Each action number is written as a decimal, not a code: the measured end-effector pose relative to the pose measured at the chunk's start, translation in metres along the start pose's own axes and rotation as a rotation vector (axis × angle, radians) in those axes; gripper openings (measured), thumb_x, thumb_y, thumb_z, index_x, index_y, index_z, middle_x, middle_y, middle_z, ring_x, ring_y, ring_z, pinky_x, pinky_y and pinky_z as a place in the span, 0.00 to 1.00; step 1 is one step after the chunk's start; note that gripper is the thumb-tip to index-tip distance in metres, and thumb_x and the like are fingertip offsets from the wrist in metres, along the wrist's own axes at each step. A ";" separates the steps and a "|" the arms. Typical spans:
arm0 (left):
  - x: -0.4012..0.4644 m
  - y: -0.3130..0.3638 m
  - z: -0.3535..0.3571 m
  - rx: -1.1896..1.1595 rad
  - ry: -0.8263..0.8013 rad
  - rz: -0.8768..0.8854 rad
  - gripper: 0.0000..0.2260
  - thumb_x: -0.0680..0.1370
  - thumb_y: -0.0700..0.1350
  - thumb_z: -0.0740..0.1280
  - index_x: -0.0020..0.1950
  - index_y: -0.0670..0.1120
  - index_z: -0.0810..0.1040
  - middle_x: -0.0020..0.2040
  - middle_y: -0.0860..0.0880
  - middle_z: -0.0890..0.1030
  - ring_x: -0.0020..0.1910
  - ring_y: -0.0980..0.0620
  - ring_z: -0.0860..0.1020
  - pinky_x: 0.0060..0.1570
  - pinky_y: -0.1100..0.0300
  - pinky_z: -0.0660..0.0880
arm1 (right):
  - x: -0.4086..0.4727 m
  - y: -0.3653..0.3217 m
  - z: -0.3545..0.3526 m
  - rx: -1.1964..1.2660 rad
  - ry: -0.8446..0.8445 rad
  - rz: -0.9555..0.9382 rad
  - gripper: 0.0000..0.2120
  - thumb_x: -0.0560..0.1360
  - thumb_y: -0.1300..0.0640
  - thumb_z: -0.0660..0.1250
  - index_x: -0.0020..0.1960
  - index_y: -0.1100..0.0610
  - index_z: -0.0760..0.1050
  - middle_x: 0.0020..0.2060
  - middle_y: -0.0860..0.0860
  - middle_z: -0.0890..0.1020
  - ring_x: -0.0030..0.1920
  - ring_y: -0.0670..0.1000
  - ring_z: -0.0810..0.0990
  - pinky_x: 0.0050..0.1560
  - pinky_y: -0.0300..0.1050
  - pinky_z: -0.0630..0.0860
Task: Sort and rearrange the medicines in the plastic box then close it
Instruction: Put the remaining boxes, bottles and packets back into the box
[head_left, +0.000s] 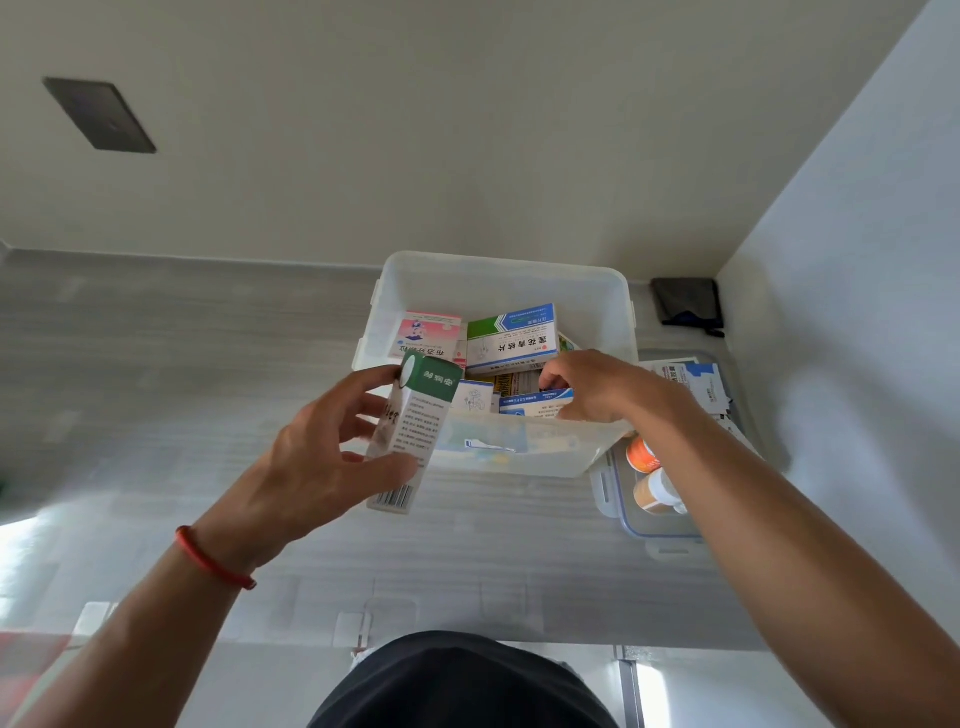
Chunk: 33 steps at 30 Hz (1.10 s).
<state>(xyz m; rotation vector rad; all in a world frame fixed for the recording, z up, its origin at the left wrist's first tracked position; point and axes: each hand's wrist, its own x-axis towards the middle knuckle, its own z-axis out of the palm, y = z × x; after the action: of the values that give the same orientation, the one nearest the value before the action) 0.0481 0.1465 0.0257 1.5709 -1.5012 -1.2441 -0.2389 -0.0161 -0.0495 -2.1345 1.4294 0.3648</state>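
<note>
A clear plastic box stands open on the grey counter, holding several medicine cartons. Among them are a pink carton at the back left and a green, blue and white carton in the middle. My left hand grips a tall white carton with a green top just outside the box's front left corner. Reaching into the box's front right part, my right hand has its fingers curled on a blue and white carton.
The box's lid lies to the right, carrying two small bottles and loose leaflets. A dark object sits in the back right corner by the wall. A dark wall plate is up left.
</note>
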 end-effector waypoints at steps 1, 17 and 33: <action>0.002 0.001 0.002 0.005 -0.001 0.001 0.30 0.72 0.42 0.77 0.70 0.60 0.72 0.52 0.57 0.83 0.54 0.56 0.82 0.42 0.65 0.80 | 0.002 -0.002 0.000 -0.025 -0.013 -0.004 0.18 0.75 0.56 0.76 0.63 0.55 0.78 0.59 0.51 0.81 0.55 0.52 0.81 0.58 0.49 0.81; 0.013 -0.001 0.011 0.037 -0.017 -0.006 0.30 0.71 0.43 0.78 0.68 0.61 0.72 0.52 0.57 0.82 0.52 0.57 0.82 0.39 0.65 0.80 | -0.009 -0.009 -0.012 -0.147 -0.086 0.084 0.10 0.77 0.67 0.67 0.53 0.55 0.80 0.58 0.51 0.79 0.52 0.53 0.77 0.44 0.39 0.71; 0.120 0.052 0.064 0.541 -0.094 0.201 0.32 0.70 0.46 0.75 0.73 0.53 0.70 0.62 0.51 0.78 0.53 0.52 0.76 0.38 0.70 0.76 | -0.030 0.003 0.005 0.833 1.015 0.021 0.06 0.82 0.62 0.63 0.54 0.60 0.79 0.46 0.53 0.85 0.47 0.50 0.85 0.48 0.51 0.85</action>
<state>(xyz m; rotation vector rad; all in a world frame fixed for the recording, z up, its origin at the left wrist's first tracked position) -0.0414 0.0319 0.0258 1.6442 -2.1249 -0.8465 -0.2531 0.0089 -0.0398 -1.5676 1.6389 -1.2651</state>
